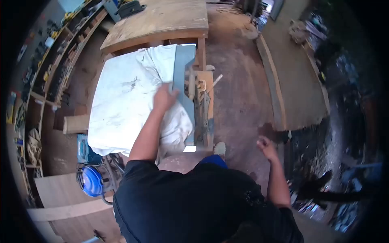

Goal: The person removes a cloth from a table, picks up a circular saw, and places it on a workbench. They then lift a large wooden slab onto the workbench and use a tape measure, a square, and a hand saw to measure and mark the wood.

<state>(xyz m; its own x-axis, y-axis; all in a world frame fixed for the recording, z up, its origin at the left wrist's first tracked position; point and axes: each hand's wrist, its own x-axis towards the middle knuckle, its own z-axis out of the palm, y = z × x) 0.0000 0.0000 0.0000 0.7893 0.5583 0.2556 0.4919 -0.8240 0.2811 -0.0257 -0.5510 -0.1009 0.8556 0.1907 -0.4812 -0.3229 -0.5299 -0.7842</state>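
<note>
A stained white cloth [117, 95] is draped over a grey panel-like surface [181, 67], whose right edge is bare. My left hand [164, 98] is at the cloth's right side, fingers curled into its folds near that grey edge; the hand is slightly blurred. Below it the cloth [178, 125] bunches up and hangs over the near corner. Out to the right, my right hand [267, 148] hangs in the air above the floor, fingers loosely bent and apart, with nothing in it.
A wooden workbench [162, 24] stands beyond the cloth. Tools lie on a wooden ledge [208, 101] along the right. A blue-topped machine [92, 181] and a teal case [83, 148] sit at lower left. Shelves [60, 52] line the left; a large wooden slab [291, 73] lies right.
</note>
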